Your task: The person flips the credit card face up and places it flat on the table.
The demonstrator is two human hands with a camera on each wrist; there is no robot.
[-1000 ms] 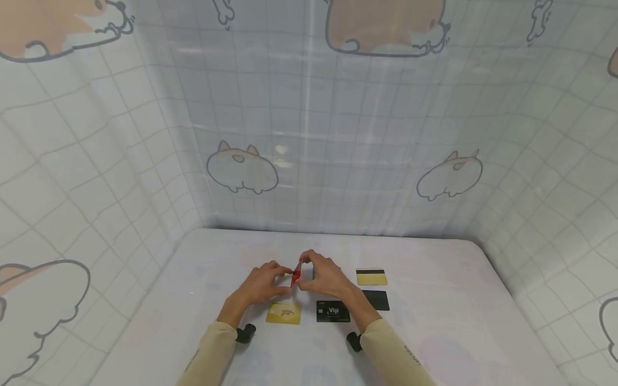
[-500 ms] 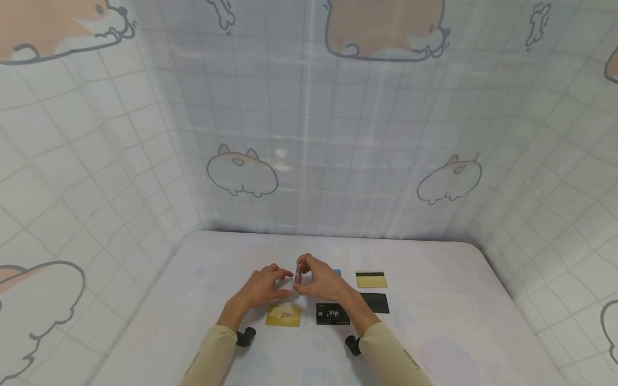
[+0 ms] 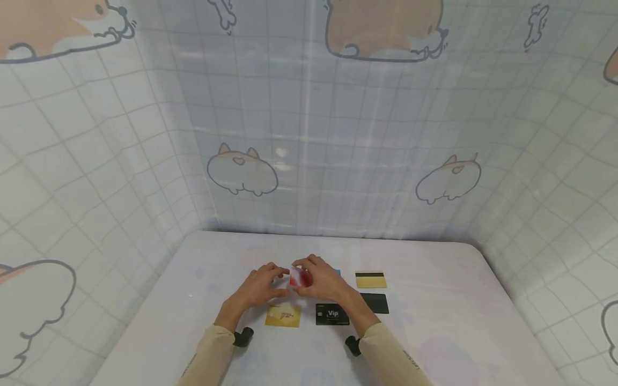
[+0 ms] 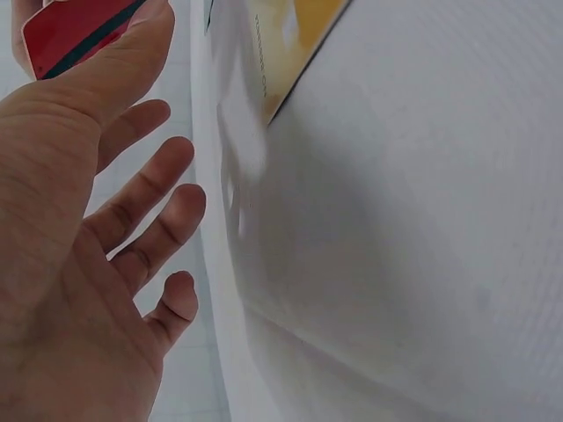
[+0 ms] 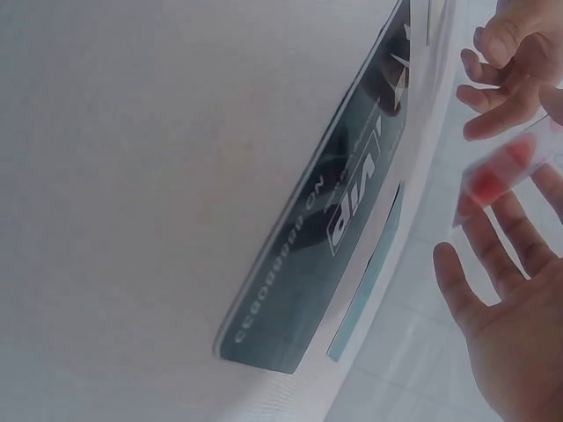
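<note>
A red and white card [image 3: 301, 277] is held in my right hand [image 3: 324, 280], pinched between thumb and fingers above the table. Its printed face shows in the head view, while the left wrist view shows its red back with a dark stripe [image 4: 92, 40]. My left hand [image 3: 260, 285] hovers just left of the card, fingers spread and holding nothing. Closer to me lie a gold card [image 3: 283, 316], below the left hand, and a black Vip card [image 3: 332, 314], below the right. A blue card [image 3: 337, 272] is mostly hidden behind the right hand.
To the right of my right forearm lie a gold card with a black stripe [image 3: 370, 280] and a plain black card [image 3: 376, 303]. The pale table [image 3: 434, 321] ends at a patterned curtain [image 3: 347, 209] at the back and sides.
The red card was edge-on between both hands; it has turned so that its face shows, held in the right hand. The left hand has drawn slightly away from it.
</note>
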